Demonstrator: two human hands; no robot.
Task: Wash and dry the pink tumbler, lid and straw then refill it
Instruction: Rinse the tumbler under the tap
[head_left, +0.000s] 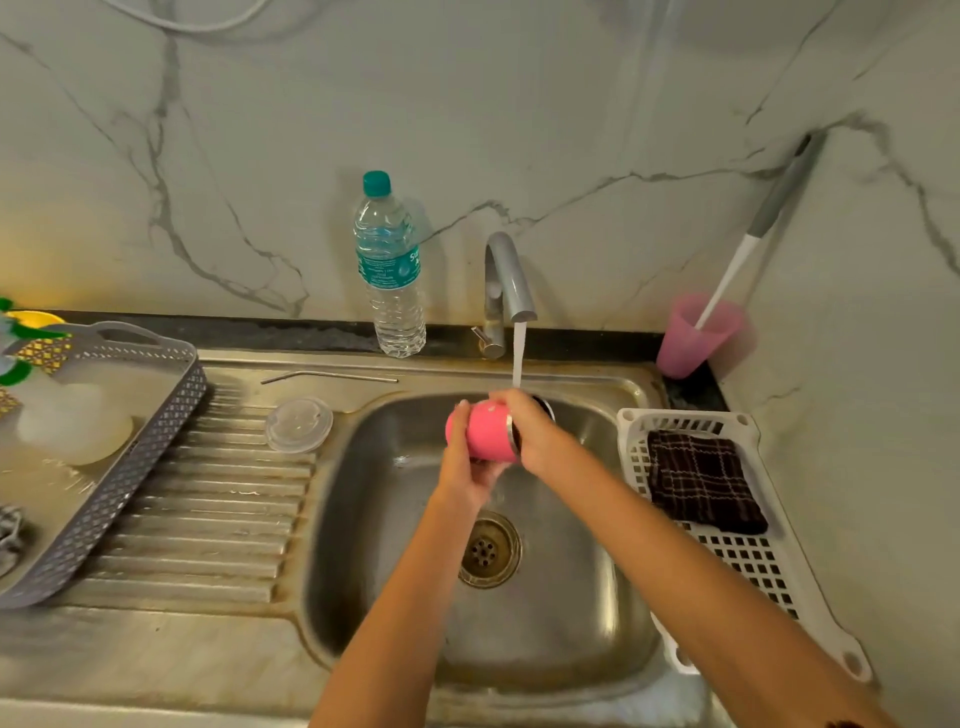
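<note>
Pink tumbler (488, 431) held on its side over the sink (571, 623) basin, near the back edge, mouth to the right, under the running tap (511, 275); left hand (462, 467) wrapped around its base, right hand (524, 431) closed over the steel rim, probably rubbing it under the stream; tilt likely lets water run out toward the drain (488, 550); clear lid (298, 425) and metal straw (330, 376) on the drainboard at the basin's left, likely awaiting their wash; dark cloth (704, 483) in the white basket (753, 561) on the right edge, handy for drying; water bottle (389, 270) at the back edge, presumably for the refill.
</note>
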